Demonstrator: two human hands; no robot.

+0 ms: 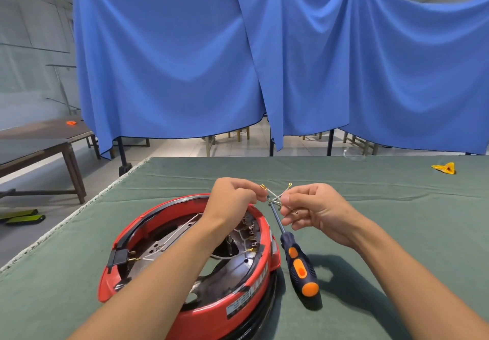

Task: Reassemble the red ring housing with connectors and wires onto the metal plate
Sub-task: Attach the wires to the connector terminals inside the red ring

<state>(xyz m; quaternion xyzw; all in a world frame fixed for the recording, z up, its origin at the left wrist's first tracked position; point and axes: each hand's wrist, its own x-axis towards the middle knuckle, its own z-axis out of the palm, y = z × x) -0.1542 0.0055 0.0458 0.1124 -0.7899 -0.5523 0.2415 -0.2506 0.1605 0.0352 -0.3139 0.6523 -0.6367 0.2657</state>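
gaping red ring housing [254,284], wires [275,196] loose

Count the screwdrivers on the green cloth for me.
1. The screwdriver lies right of the red ring housing, its tip running under the wires held between both hands. Others may lie out of frame.

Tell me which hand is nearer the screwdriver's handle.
Right. The right hand is just above and beyond the screwdriver's handle; the left hand is farther away, over the red housing.

A workshop hall: green cloth-covered workbench [370,207], screwdriver [299,260], blue curtain [172,61] partitions, wooden tables [39,141], tiled floor.
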